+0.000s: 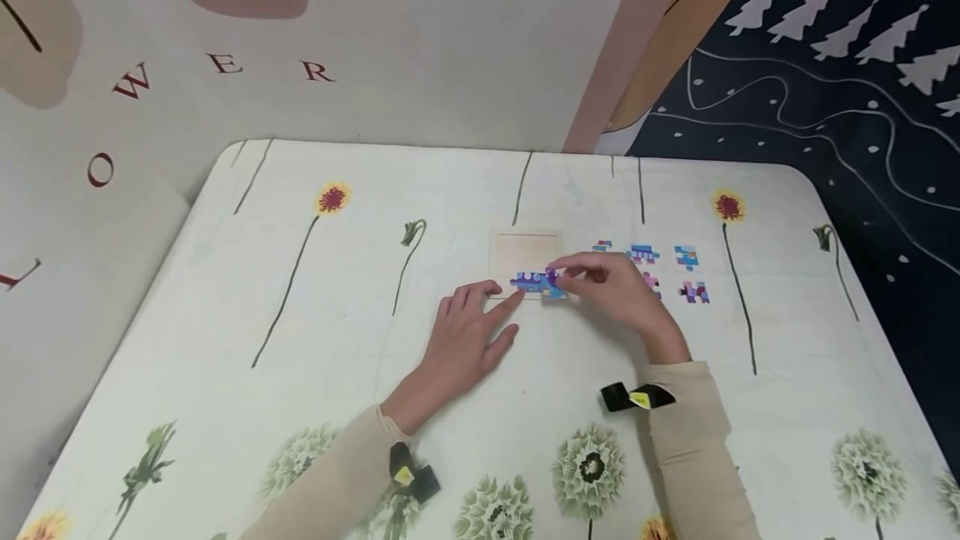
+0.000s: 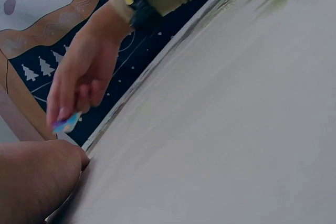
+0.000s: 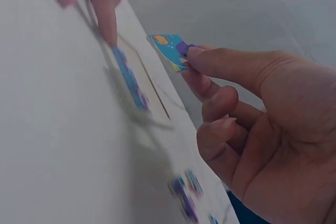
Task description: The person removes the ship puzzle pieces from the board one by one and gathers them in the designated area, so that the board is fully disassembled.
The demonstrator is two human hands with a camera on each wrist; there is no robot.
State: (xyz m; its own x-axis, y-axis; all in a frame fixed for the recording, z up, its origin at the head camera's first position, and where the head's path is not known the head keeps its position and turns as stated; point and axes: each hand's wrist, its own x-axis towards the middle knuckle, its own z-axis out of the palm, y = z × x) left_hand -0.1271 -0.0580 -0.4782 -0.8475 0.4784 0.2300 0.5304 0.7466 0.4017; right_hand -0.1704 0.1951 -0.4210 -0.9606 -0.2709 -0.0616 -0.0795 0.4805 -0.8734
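My right hand [image 1: 618, 294] pinches a jigsaw puzzle piece [image 3: 169, 50] between thumb and index finger, above the right side of a shallow wooden puzzle tray [image 1: 527, 247]. The piece is blue with an orange-yellow patch and some purple. Joined blue and purple pieces [image 1: 529, 281] lie along the near edge of the tray. On these rests the index fingertip of my left hand [image 1: 463, 338], its other fingers loosely extended by the tray's near left corner. In the left wrist view, the held piece [image 2: 67, 123] shows beneath the right hand's fingers; the tray is out of sight there.
Right of the tray lie several loose puzzle pieces, among them a blue one [image 1: 686, 256], a pink-purple one [image 1: 694, 292] and another blue one [image 1: 642, 254]. My right hand partly covers some. A flower-patterned cloth [image 1: 337, 290] covers the table, which meets a wall behind.
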